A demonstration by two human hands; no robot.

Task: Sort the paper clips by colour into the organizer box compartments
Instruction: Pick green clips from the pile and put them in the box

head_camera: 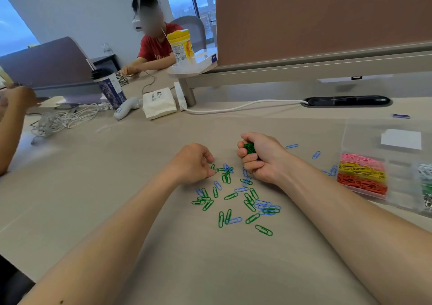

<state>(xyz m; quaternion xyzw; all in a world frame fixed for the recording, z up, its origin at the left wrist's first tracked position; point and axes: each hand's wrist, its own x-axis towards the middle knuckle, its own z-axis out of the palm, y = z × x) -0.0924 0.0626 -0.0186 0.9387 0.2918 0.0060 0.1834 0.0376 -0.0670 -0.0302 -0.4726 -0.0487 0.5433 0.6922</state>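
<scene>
We see the right hand [261, 157] balled into a fist around a bunch of green clips [250, 147], while the left hand [191, 162] rests on the table [117, 176] with its fingertips pinched together at the edge of the loose pile of green and blue clips [236, 197] — whether they grip one we cannot tell. The organizer box [397, 188] sits to the right, well apart from the pile — pink, yellow and red clips [362, 176] fill its near compartments

Near desk [233, 269]: we see bare surface between our forearms.
Middle: loose clips [236, 199] litter the way.
Right: box [397, 188] blocks the edge.
Far left: cables [63, 120], cup [109, 89].
</scene>
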